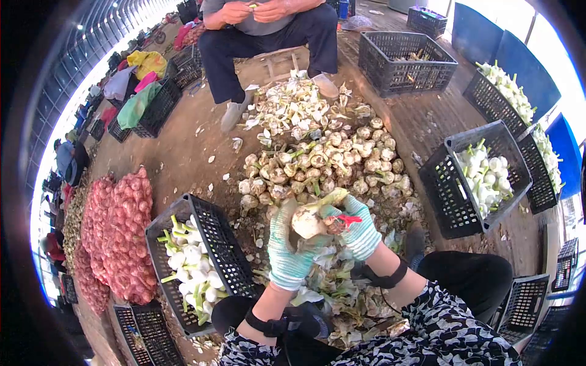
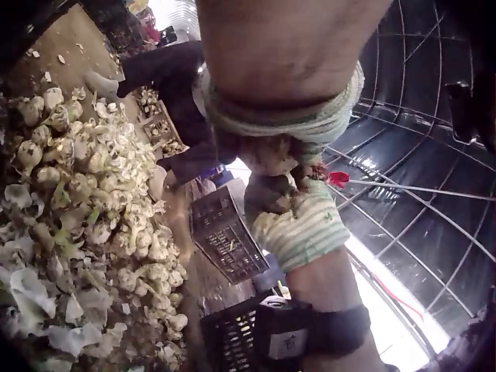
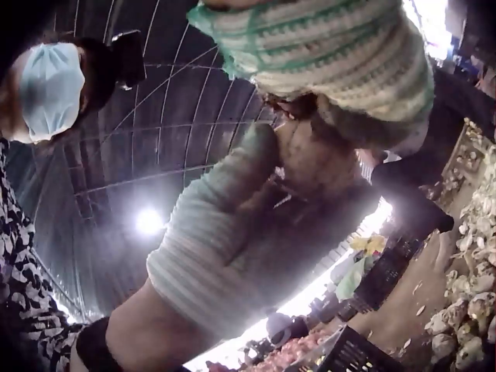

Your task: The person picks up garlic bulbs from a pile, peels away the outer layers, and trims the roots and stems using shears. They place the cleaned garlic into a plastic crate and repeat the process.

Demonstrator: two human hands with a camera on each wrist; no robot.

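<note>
A garlic bulb (image 1: 307, 223), dirty-skinned with a pale green stem (image 1: 332, 198), is held up before the person's body. My left hand (image 1: 288, 253), in a white and green knit glove, grips the bulb from the left and below. On its other side my right hand (image 1: 364, 230), gloved alike, curls its fingers round a small red-ended tool (image 1: 350, 219) at the bulb's root side. The tool's working end is hidden. In the right wrist view the bulb (image 3: 310, 151) shows between both gloves; the red end (image 2: 338, 179) sticks out in the left wrist view.
Beyond the hands lies a heap of unpeeled garlic (image 1: 323, 158), with peeled skins (image 1: 342, 280) below. Black crates of white garlic stand left (image 1: 210, 244) and right (image 1: 452, 195). Red net sacks (image 1: 119, 235) lie at left. Another person (image 1: 268, 36) sits opposite.
</note>
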